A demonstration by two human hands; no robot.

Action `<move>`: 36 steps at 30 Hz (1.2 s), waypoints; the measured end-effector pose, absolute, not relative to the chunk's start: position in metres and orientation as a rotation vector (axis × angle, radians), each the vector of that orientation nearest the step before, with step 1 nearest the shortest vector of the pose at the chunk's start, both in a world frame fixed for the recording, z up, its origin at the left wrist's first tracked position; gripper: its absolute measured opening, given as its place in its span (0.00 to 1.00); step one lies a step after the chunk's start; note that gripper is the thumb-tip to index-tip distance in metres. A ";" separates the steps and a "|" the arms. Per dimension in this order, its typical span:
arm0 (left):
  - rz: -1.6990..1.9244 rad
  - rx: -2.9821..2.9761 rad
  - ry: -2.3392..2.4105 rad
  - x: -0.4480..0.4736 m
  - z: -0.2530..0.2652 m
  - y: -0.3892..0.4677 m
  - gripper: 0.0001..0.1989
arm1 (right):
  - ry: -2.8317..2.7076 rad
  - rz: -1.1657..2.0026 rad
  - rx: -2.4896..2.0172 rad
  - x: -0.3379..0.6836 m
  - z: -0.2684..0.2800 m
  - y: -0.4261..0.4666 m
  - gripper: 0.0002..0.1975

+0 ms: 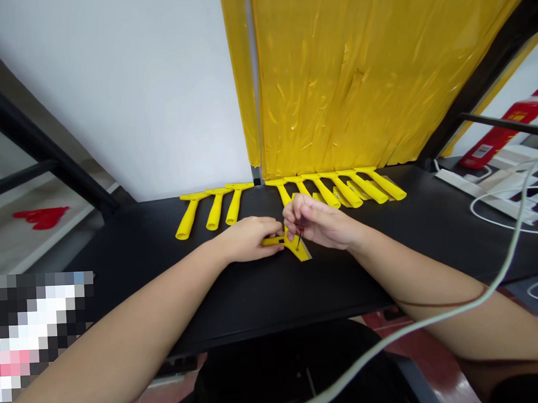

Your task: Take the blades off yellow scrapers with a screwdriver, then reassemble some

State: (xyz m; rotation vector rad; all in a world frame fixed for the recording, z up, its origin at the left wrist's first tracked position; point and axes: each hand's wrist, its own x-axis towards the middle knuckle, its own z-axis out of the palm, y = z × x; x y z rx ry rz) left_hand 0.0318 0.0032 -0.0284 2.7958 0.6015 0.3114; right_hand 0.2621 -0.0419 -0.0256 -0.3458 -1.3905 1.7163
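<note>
My left hand (255, 239) is closed around the handle of a yellow scraper (298, 252) and holds it low over the black table. The scraper's head points to the front right, with a thin pale blade edge showing along its side. My right hand (321, 222) pinches a small screwdriver (300, 234) with a reddish handle; its dark shaft slants down to the scraper's head, at a screw spot. Behind my hands, several yellow scrapers (326, 193) lean in a row to the right, and three yellow handles (215, 211) lie to the left.
A white panel and a yellow plastic-wrapped panel (357, 79) rise behind the black table (255, 297). A pale cable (434, 320) crosses in front of my right forearm. At the right are a red bottle (500, 135) and white strips; a red item (42, 218) lies on the left shelf.
</note>
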 end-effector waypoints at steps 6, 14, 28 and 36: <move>0.281 2.800 0.610 0.032 -0.027 0.003 0.08 | -1.396 1.791 -0.310 0.259 -0.026 -0.043 0.20; 0.297 2.808 0.601 0.032 -0.030 0.004 0.08 | -1.325 1.825 -0.333 0.259 -0.023 -0.042 0.24; 0.268 2.801 0.624 0.032 -0.029 0.003 0.09 | -1.386 1.800 -0.398 0.260 -0.026 -0.041 0.24; 0.293 2.777 0.621 0.032 -0.029 0.003 0.07 | -1.355 1.780 -0.353 0.259 -0.023 -0.043 0.21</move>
